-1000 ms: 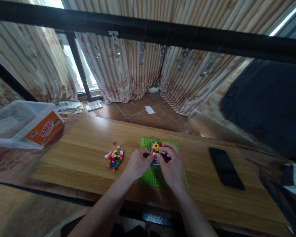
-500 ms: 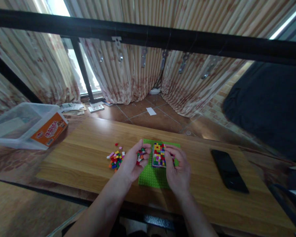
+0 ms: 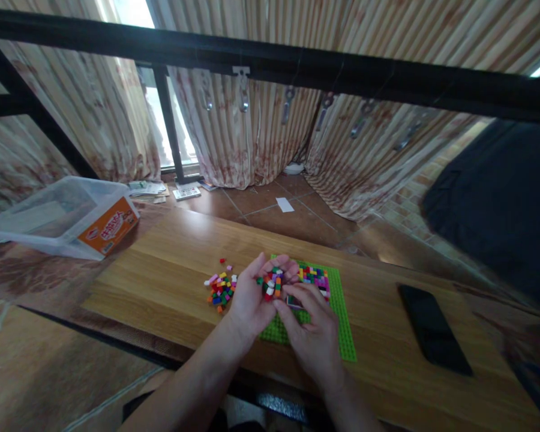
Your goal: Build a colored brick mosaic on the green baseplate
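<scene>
My left hand (image 3: 251, 297) is turned palm up and cupped around a small heap of toy bricks (image 3: 270, 290) in red, white, green and orange. At the lower edge of that palm is my right hand (image 3: 312, 321), thumb and index fingertip slightly apart beside the bricks; no brick shows clearly between them. Behind both hands lies a green studded baseplate (image 3: 347, 336). On it is a block of many-coloured bricks (image 3: 315, 274), partly hidden by my fingers. A loose pile of small bricks (image 3: 220, 293) rests on the wood left of my left hand.
The wooden table (image 3: 162, 270) carries a black phone (image 3: 433, 329) at right. A clear plastic bin (image 3: 67, 219) with an orange label stands at far left. A dark metal bar (image 3: 270, 60) with hanging hooks crosses above the table. Papers (image 3: 186, 192) lie beyond.
My right hand has left the top of the brick block and come over to my left palm. My left hand has tilted up, showing more bricks. The whole view has shifted.
</scene>
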Tool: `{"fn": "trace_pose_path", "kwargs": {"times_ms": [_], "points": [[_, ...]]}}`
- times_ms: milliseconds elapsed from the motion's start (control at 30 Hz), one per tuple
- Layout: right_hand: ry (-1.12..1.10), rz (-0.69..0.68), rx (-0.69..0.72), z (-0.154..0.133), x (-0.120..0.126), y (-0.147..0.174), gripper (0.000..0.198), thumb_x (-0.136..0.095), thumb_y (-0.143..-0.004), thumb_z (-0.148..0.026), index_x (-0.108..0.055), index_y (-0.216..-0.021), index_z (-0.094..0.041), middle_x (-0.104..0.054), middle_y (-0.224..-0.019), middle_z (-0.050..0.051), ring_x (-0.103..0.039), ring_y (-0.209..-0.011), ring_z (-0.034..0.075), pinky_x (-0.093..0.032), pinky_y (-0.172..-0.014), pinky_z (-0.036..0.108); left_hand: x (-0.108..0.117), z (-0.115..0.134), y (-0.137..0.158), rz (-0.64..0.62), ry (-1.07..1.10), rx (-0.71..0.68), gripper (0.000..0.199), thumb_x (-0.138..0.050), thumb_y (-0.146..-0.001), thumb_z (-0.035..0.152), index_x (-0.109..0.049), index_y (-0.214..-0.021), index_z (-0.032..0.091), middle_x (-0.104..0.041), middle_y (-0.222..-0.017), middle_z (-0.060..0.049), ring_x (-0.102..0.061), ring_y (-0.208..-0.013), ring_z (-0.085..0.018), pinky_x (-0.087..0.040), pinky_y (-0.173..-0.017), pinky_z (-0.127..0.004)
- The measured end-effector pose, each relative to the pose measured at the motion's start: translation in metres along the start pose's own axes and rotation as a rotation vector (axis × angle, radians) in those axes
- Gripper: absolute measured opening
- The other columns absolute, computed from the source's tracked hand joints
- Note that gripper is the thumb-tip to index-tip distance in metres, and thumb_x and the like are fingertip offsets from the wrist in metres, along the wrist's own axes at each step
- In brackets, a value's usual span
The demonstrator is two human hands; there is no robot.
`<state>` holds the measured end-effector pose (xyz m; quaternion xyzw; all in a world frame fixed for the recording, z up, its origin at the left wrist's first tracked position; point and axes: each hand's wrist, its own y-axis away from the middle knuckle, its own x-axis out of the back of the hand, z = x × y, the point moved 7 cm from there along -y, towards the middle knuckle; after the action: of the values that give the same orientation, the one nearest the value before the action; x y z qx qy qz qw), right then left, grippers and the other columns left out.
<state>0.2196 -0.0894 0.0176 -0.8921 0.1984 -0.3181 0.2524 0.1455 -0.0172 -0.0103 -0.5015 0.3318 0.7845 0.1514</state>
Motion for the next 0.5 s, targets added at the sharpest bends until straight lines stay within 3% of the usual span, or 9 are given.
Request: {"fn": "trace_pose_path", "kwargs": {"times_ms": [333, 500], "points": [[-0.015, 0.005, -0.087, 0.007, -0.002, 0.000, 0.009, -0.060, -0.091, -0.021, -0.068, -0.094, -0.023, -0.069, -0.094, 0.003, -0.065, -0.088, 0.016, -0.052, -0.080, 0.031, 0.004, -0.009, -0.003, 0.026, 0.013, -0.012, 0.037, -0.044, -0.096, 0.029, -0.071, -0.082, 0.007, -0.070, -0.084, -0.012, -0.067, -0.080, -0.017, -0.054, -0.085, -0.029], [-0.012, 0.040, -0.110, 0.008, 0.006, -0.003, 0.009, -0.058, -0.093, -0.023, -0.066, -0.092, -0.022, -0.068, -0.092, 0.003, -0.065, -0.085, 0.016, -0.053, -0.074, 0.029, 0.012, -0.004, -0.005, 0.104, -0.039, -0.031, 0.036, -0.047, -0.095, 0.032, -0.068, -0.079, 0.008, -0.068, -0.079, -0.011, -0.065, -0.072, -0.015, -0.055, -0.068, -0.025]]}}
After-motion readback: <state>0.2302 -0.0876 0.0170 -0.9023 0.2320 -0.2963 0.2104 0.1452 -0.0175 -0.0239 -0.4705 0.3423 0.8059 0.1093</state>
